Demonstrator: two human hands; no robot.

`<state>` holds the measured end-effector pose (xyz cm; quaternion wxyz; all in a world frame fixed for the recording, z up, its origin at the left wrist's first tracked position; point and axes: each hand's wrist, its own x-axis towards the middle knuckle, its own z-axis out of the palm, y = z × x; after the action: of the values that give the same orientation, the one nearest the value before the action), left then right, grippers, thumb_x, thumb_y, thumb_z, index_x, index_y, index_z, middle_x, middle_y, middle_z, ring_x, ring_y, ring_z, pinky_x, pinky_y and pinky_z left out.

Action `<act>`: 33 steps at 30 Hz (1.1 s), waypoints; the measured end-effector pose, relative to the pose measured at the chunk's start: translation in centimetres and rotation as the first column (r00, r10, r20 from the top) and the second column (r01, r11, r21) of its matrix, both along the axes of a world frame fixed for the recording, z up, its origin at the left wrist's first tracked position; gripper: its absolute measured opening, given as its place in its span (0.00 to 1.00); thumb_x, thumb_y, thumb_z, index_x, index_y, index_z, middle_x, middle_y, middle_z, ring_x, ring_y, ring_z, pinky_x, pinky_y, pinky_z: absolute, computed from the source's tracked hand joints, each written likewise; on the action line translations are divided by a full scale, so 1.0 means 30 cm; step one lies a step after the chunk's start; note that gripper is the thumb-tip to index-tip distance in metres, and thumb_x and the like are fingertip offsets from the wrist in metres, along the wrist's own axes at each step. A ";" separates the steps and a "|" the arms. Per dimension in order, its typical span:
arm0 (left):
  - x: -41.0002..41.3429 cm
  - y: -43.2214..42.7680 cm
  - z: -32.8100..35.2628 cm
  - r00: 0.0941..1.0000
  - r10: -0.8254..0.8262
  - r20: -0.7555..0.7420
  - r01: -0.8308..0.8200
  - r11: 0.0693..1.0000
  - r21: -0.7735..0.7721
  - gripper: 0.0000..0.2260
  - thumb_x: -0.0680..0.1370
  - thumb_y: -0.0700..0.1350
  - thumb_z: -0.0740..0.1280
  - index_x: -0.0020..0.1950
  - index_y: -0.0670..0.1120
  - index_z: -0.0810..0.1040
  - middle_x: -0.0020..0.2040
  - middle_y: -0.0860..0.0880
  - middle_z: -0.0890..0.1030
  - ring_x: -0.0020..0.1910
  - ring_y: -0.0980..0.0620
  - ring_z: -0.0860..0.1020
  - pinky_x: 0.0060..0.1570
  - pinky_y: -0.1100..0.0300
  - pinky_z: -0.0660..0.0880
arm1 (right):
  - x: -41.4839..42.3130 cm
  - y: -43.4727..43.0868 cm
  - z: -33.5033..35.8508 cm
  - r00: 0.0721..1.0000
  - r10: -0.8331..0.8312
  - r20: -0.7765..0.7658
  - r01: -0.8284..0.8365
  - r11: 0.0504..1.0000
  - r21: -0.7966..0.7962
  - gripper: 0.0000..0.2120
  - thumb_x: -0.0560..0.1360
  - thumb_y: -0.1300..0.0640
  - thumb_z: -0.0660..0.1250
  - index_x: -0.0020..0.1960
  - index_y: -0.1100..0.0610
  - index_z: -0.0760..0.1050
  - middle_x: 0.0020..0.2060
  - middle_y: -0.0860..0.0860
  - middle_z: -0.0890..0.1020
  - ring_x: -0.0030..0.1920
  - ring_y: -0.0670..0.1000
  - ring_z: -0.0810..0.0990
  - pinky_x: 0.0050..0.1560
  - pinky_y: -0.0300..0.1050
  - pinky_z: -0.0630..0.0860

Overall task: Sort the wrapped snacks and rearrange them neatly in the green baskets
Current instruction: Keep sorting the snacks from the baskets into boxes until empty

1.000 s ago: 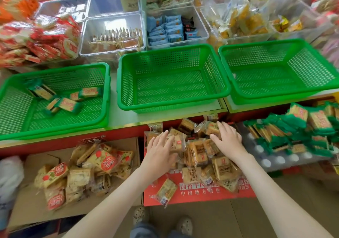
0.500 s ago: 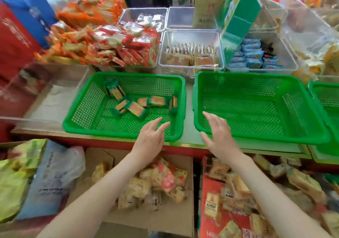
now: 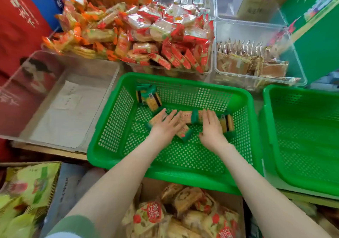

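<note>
To the far left a clear tray (image 3: 73,109) sits just beside the green basket (image 3: 183,180), so I have no spare room on that side. Inside the basket, two wrapped snacks (image 3: 148,98) lean in the back left corner, apart from the rest. My left hand (image 3: 165,125) lies flat, fingers straight, pressing on a few loose packets (image 3: 189,117) at mid floor. I judge it is there to slide them into a row, not to lift them. My right hand (image 3: 211,127) is spread the same way, gripping nothing, with its fingertips on the packet with the green end. Together the hands bracket the little heap. One more packet (image 3: 227,124) stands on edge near the right wall. The near half of the mesh floor is bare, with ample room to sweep toward me. The second basket (image 3: 302,146) to the right holds nothing that I can see.
</note>
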<state>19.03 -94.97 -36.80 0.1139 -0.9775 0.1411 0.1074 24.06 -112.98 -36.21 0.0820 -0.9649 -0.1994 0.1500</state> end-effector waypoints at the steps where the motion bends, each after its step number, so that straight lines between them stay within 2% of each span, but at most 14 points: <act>1: 0.021 0.004 0.008 0.996 -0.012 -0.086 0.017 0.998 0.056 0.33 0.78 0.39 0.61 0.79 0.50 0.49 0.79 0.44 0.47 0.78 0.44 0.45 0.72 0.39 0.39 | 0.027 0.008 -0.009 1.000 -0.027 0.014 0.028 0.999 -0.017 0.42 0.76 0.60 0.65 0.77 0.63 0.39 0.77 0.59 0.44 0.77 0.58 0.43 0.76 0.48 0.41; 2: 0.031 0.007 0.017 0.993 -0.028 -0.112 0.037 0.996 0.080 0.31 0.79 0.40 0.61 0.79 0.48 0.51 0.79 0.45 0.51 0.78 0.44 0.46 0.73 0.40 0.38 | 0.050 0.016 -0.018 0.999 -0.036 0.014 0.037 0.998 -0.052 0.42 0.76 0.61 0.65 0.77 0.63 0.39 0.77 0.59 0.44 0.77 0.58 0.42 0.76 0.49 0.42; 4: 0.021 0.020 0.011 0.999 -0.038 -0.008 0.038 0.999 0.032 0.26 0.76 0.40 0.65 0.74 0.44 0.63 0.74 0.43 0.66 0.76 0.43 0.59 0.74 0.39 0.43 | 0.081 0.030 -0.036 1.000 -0.024 -0.007 0.023 0.992 -0.122 0.41 0.75 0.64 0.66 0.77 0.62 0.42 0.77 0.59 0.46 0.77 0.57 0.43 0.76 0.50 0.43; 6: -0.010 0.050 0.003 0.993 0.064 0.102 -0.062 0.998 -0.025 0.23 0.66 0.37 0.73 0.60 0.41 0.76 0.57 0.41 0.80 0.65 0.41 0.74 0.71 0.38 0.57 | 0.095 0.044 -0.045 0.999 -0.048 -0.016 0.047 0.994 -0.104 0.36 0.73 0.69 0.64 0.76 0.62 0.51 0.76 0.60 0.56 0.77 0.58 0.50 0.76 0.50 0.48; 7: -0.017 0.072 0.000 0.980 0.154 0.125 -0.147 0.987 -0.060 0.22 0.62 0.37 0.75 0.55 0.41 0.78 0.52 0.41 0.81 0.60 0.40 0.77 0.69 0.38 0.63 | 0.095 0.048 -0.048 0.999 -0.043 0.007 0.044 0.995 -0.094 0.32 0.72 0.71 0.64 0.72 0.61 0.57 0.72 0.59 0.63 0.75 0.58 0.56 0.74 0.51 0.54; 9: -0.023 0.103 -0.001 0.944 0.324 0.066 -0.316 0.943 -0.104 0.22 0.64 0.38 0.73 0.58 0.40 0.75 0.56 0.40 0.79 0.60 0.39 0.76 0.67 0.40 0.66 | 0.083 0.058 -0.047 0.995 0.034 0.091 -0.022 0.991 -0.131 0.26 0.71 0.70 0.64 0.65 0.57 0.62 0.64 0.56 0.71 0.67 0.57 0.66 0.67 0.49 0.62; 12: -0.022 0.106 -0.012 0.910 0.413 -0.015 -0.413 0.908 -0.069 0.25 0.74 0.38 0.64 0.70 0.40 0.62 0.67 0.38 0.68 0.60 0.39 0.73 0.61 0.48 0.70 | 0.045 0.069 -0.040 0.974 0.151 0.166 -0.117 0.973 -0.199 0.25 0.73 0.63 0.65 0.67 0.56 0.60 0.61 0.54 0.72 0.64 0.57 0.68 0.65 0.51 0.63; 16: -0.027 0.082 0.017 0.876 0.472 -0.101 -0.479 0.876 -0.059 0.25 0.75 0.39 0.65 0.70 0.43 0.61 0.61 0.40 0.74 0.58 0.41 0.73 0.55 0.51 0.70 | -0.003 0.054 -0.024 0.937 0.246 0.247 -0.181 0.949 -0.257 0.29 0.68 0.56 0.74 0.66 0.58 0.68 0.54 0.56 0.77 0.56 0.59 0.75 0.59 0.55 0.68; 19: -0.046 0.071 0.065 0.864 0.492 -0.112 -0.503 0.857 -0.115 0.23 0.73 0.41 0.68 0.66 0.45 0.65 0.58 0.41 0.76 0.58 0.41 0.73 0.54 0.52 0.69 | -0.035 0.039 0.023 0.902 0.269 0.338 -0.224 0.960 -0.166 0.31 0.58 0.57 0.80 0.58 0.61 0.75 0.46 0.56 0.80 0.47 0.59 0.79 0.51 0.55 0.74; 23: -0.102 0.009 0.170 0.840 0.541 -0.026 -0.532 0.816 -0.227 0.23 0.74 0.42 0.66 0.68 0.45 0.64 0.56 0.43 0.75 0.55 0.42 0.74 0.52 0.52 0.68 | -0.089 -0.013 0.112 0.866 0.272 0.421 -0.268 0.961 -0.068 0.31 0.60 0.55 0.79 0.60 0.60 0.74 0.50 0.55 0.81 0.47 0.59 0.80 0.49 0.52 0.75; 25: -0.134 -0.038 0.224 0.836 0.549 0.005 -0.526 0.804 -0.277 0.25 0.75 0.43 0.66 0.70 0.46 0.63 0.56 0.43 0.74 0.53 0.42 0.75 0.50 0.52 0.68 | -0.123 -0.067 0.165 0.854 0.248 0.457 -0.261 0.965 -0.037 0.30 0.62 0.55 0.78 0.61 0.61 0.75 0.51 0.55 0.81 0.48 0.59 0.80 0.51 0.51 0.71; 28: -0.175 -0.126 0.291 0.841 0.538 0.059 -0.488 0.800 -0.350 0.27 0.75 0.45 0.66 0.72 0.46 0.61 0.56 0.43 0.73 0.53 0.42 0.75 0.49 0.52 0.69 | -0.172 -0.171 0.246 0.841 0.205 0.500 -0.235 0.972 -0.004 0.30 0.63 0.54 0.77 0.62 0.61 0.74 0.53 0.55 0.81 0.51 0.58 0.79 0.52 0.50 0.64; 31: -0.213 -0.231 0.351 0.857 0.511 0.068 -0.443 0.797 -0.410 0.29 0.75 0.47 0.66 0.74 0.46 0.60 0.57 0.43 0.73 0.54 0.42 0.75 0.50 0.52 0.69 | -0.226 -0.293 0.316 0.841 0.141 0.523 -0.185 0.982 0.033 0.31 0.63 0.53 0.78 0.63 0.62 0.74 0.54 0.56 0.81 0.51 0.59 0.79 0.52 0.50 0.63; 33: -0.240 -0.313 0.390 0.868 0.490 0.082 -0.402 0.790 -0.462 0.30 0.73 0.46 0.69 0.73 0.45 0.63 0.54 0.42 0.74 0.51 0.41 0.76 0.47 0.52 0.70 | -0.266 -0.382 0.351 0.844 0.097 0.527 -0.145 0.988 0.051 0.31 0.63 0.54 0.79 0.62 0.62 0.74 0.53 0.56 0.81 0.51 0.59 0.79 0.52 0.50 0.64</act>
<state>11.84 -104.35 -25.10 -0.1200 -0.9890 -0.0865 -0.0001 16.07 -124.45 -25.66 0.0581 -0.9501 -0.2811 -0.1221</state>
